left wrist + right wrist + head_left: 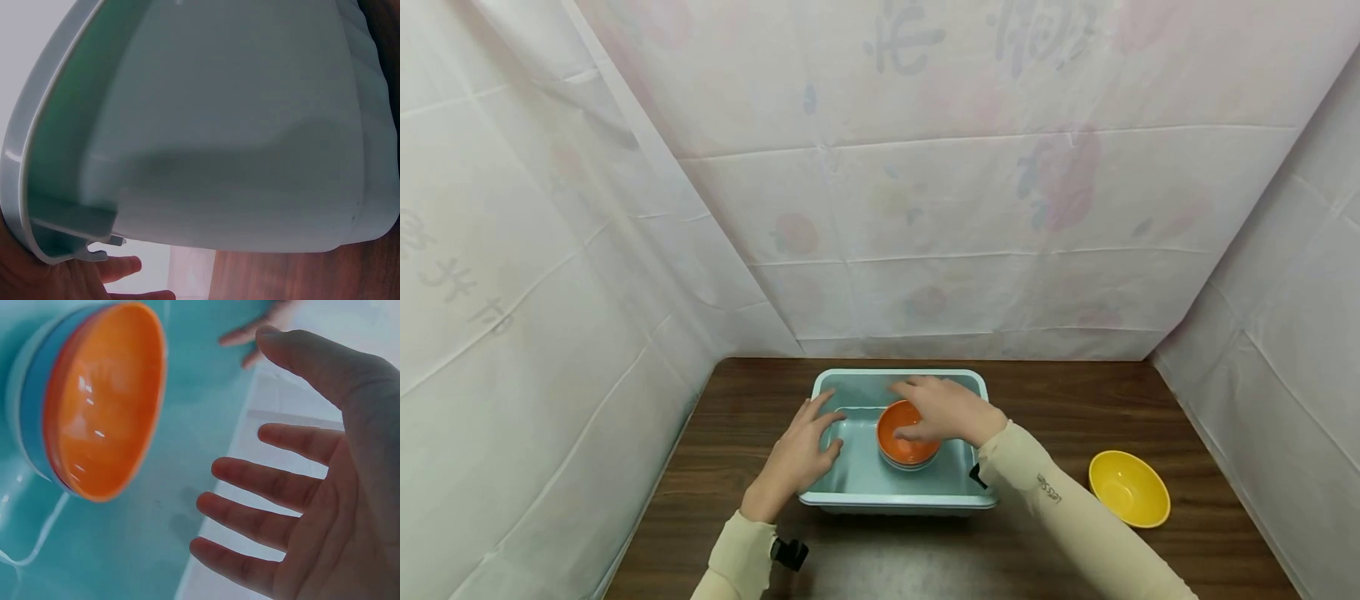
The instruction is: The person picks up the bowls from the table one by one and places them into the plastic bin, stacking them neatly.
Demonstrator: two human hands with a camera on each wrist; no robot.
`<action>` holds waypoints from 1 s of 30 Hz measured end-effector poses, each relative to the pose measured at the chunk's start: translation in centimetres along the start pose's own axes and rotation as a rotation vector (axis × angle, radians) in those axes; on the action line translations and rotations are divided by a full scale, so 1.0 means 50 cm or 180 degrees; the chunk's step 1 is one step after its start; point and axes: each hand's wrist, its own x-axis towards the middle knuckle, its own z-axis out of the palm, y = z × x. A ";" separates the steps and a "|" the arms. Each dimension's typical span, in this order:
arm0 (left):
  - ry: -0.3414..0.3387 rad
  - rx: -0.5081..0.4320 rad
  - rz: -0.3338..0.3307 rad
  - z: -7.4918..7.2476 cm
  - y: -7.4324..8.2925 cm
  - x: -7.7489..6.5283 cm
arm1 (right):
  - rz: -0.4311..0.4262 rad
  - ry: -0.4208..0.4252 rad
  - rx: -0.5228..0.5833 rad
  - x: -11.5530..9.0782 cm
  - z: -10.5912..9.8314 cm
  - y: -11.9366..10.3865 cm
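A stack of bowls sits inside a light blue plastic basin (857, 500). The orange bowl (912, 452) is uppermost, and a blue bowl (34, 406) and a pale one show beneath it in the right wrist view. My right hand (946, 410) hovers over the stack, fingers extended and spread, palm apart from the bowls. At the basin's left side, my left hand (801, 450) reaches over the rim with loosely bent, spread fingers. In the left wrist view the basin's outer wall (237, 125) fills most of the picture, with the left hand (69, 281) by its rim.
A yellow bowl (1129, 490) stands on the dark wooden table (1045, 533), right of the basin and beside the right forearm. White printed sheets (970, 200) hang behind the table and along both sides.
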 end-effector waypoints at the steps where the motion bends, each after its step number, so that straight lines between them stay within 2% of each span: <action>1: 0.0005 -0.0008 -0.0005 0.001 -0.001 0.000 | 0.0001 0.0042 0.0041 -0.004 -0.007 0.001; 8: 0.0014 -0.0118 -0.0025 0.006 -0.004 -0.003 | 0.0180 0.0339 0.0334 -0.041 -0.036 0.013; 16: 0.0048 -0.0140 -0.0013 0.003 -0.002 -0.001 | 0.0365 0.0600 0.0505 -0.091 -0.041 0.035; 23: 0.0012 -0.0181 -0.0048 0.006 0.000 -0.002 | 0.0492 0.0969 0.0465 -0.158 -0.019 0.065; 30: -0.0041 -0.0001 0.0006 0.005 0.008 0.000 | 0.0649 0.1266 0.0362 -0.231 0.023 0.107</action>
